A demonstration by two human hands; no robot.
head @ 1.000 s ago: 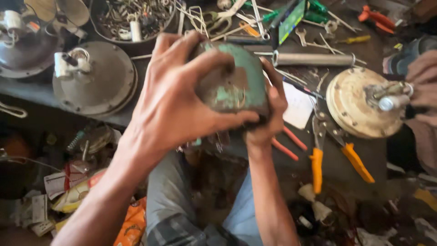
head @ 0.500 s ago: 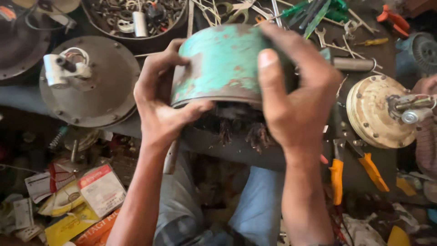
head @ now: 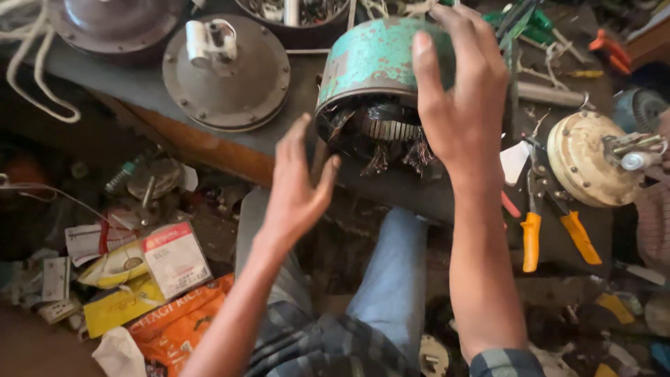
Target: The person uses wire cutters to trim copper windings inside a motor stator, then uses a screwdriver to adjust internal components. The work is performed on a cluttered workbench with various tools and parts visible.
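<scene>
The right hand (head: 460, 105) grips a green, rust-flecked fan motor housing (head: 380, 59) from above, fingers curled over its top and thumb down its side, holding it tilted over the workbench edge (head: 209, 143) with its copper windings (head: 391, 139) facing down; the left hand (head: 296, 185) hangs open and empty just below-left of it, fingers spread, touching nothing. A grey round motor cover (head: 227, 73) lies on the bench to the left; a cream one (head: 586, 157) and orange-handled pliers (head: 555, 227) lie to the right

Rusty green motor housing (head: 380, 59), tilted on the bench edge, copper windings showing at its open underside.
</scene>
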